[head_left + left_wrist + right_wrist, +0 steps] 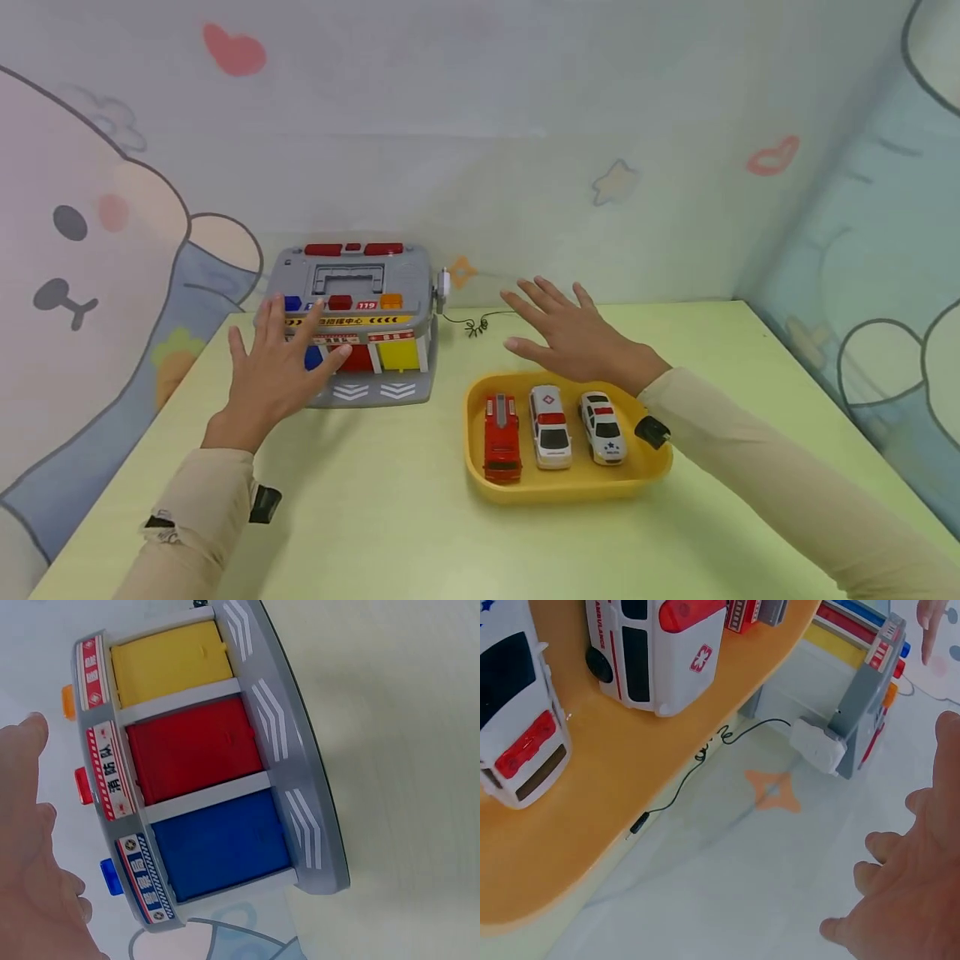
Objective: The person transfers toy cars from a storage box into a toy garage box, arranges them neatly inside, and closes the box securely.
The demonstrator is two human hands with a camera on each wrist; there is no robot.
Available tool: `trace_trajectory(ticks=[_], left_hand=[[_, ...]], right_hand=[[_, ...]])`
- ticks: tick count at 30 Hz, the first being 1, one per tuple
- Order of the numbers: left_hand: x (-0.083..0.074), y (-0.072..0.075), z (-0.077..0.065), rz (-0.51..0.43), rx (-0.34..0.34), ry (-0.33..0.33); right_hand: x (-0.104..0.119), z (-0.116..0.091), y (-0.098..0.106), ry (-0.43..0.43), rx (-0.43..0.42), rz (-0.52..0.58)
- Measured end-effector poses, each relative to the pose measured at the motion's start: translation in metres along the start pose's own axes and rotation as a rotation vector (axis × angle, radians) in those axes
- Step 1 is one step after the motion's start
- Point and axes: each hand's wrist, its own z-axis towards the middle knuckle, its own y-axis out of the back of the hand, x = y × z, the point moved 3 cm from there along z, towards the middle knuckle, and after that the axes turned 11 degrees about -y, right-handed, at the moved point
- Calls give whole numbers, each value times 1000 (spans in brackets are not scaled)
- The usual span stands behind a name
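A grey toy rescue-station garage [352, 325] stands at the back left, with yellow [174, 664], red and blue doors, all closed. My left hand [273, 371] hovers in front of it with fingers spread, overlapping its left side in the head view. My right hand [573, 333] is held over the back of a yellow tray [555, 493], fingers extended and holding nothing. Inside the tray lie a red toy fire truck [502, 442], a white toy ambulance [551, 429] and a white toy police car [602, 429], side by side.
A thin black coiled cable [703, 754] with a plug end trails from the white piece [817, 746] on the garage's side. Cartoon-printed walls [480, 100] border the pale green table [375, 517] at the back and both sides.
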Motion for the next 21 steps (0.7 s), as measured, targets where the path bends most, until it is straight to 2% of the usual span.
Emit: trace_trajectory(ticks=[9,21], left_hand=[[16,-4,8,6,12,8],[21,-7,11,-35,25,30]], right_hand=[[18,22,-17,94,23,-4],[40,63,-31,118,64,-60]])
